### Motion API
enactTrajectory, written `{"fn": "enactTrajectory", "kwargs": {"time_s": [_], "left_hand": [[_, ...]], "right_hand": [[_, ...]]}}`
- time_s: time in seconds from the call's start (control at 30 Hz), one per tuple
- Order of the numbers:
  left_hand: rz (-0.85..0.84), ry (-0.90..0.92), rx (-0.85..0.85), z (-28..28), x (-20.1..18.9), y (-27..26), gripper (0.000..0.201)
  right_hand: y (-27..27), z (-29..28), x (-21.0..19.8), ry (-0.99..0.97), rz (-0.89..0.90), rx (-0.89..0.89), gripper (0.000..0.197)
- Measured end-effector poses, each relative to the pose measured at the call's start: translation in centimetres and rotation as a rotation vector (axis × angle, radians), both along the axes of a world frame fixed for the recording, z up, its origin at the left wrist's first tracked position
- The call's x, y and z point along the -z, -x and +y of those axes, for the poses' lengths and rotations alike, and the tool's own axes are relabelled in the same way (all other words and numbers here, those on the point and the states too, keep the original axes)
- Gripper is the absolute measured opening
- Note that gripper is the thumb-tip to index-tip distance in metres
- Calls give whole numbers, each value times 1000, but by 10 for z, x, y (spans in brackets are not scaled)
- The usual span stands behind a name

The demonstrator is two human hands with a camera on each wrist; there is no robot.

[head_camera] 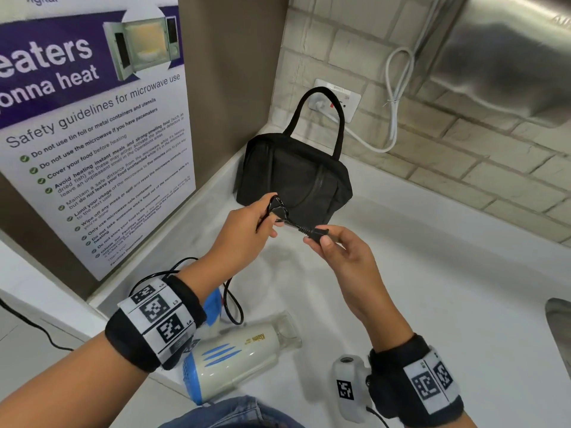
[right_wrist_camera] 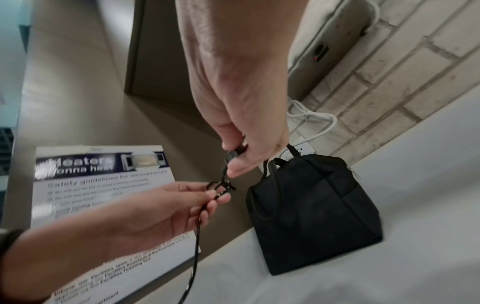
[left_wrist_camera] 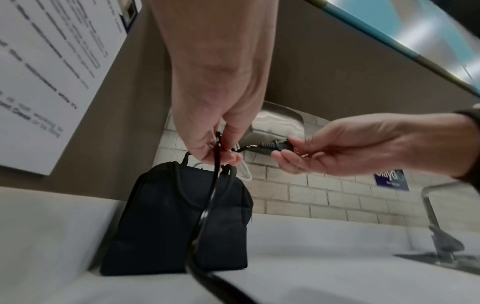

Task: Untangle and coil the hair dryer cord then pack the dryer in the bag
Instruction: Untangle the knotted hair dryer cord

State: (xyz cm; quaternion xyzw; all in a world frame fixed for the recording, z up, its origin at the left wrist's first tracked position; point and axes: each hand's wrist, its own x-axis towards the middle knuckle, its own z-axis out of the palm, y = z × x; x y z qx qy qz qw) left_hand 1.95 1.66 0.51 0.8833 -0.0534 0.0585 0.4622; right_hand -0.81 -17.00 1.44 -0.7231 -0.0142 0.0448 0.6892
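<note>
A person's left hand (head_camera: 244, 230) pinched a small tangle of the black cord (left_wrist_camera: 207, 207) between thumb and fingertips, its grip clamped on the knot, while the right hand (head_camera: 343, 257) pinched the cord's plug (head_camera: 315, 232) just beside it, above a white desk (head_camera: 432, 273). From the left hand the cord dropped toward the desk's near edge, where loose loops lay beside the hair dryer (head_camera: 234, 356). The cream-and-blue dryer lay on its side close to the person, yellow lettering on its barrel reading roughly "Klaim", though too small to be sure.

The black bag (head_camera: 296, 177) stood upright in the desk's far left corner, handle raised, with the hands held in front of it. A poster (head_camera: 89, 125) on the brown side wall read "Safety guidelines for microwave use", with "Do not use tin foil or metal containers and utensils" and "Cover your food before heating" among its ticked lines, under a heading ending "eaters ...onna heat". A white cable (head_camera: 395, 100) ran from a wall socket (head_camera: 338, 98) on the brick-tiled back wall. Bare desk stretched to the right of the bag as far as a sink's edge (head_camera: 559, 329); a tap (left_wrist_camera: 436, 222) stood there in the left wrist view.
</note>
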Motion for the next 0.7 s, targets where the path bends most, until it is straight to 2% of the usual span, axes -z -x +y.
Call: {"fn": "enactTrajectory", "kwargs": {"time_s": [0.13,0.3,0.4,0.57,0.7], "left_hand": [[28,61,41,-7,-1,4,49],[20,73,152,-13,-7,13,50],[14,76,183,-13,-8,17,47],[20,104,228,-17,-6,18,41],[22,129,220,-19,-5,17,36]], "right_hand": [[3,4,0,46,-142,42,19],[4,11,4,480,-594,76,22],[-3,10,8,619,-765,116,22],[-5,15,16,660,-820,82,20],[-6,17,14,510,-668,91,21]]}}
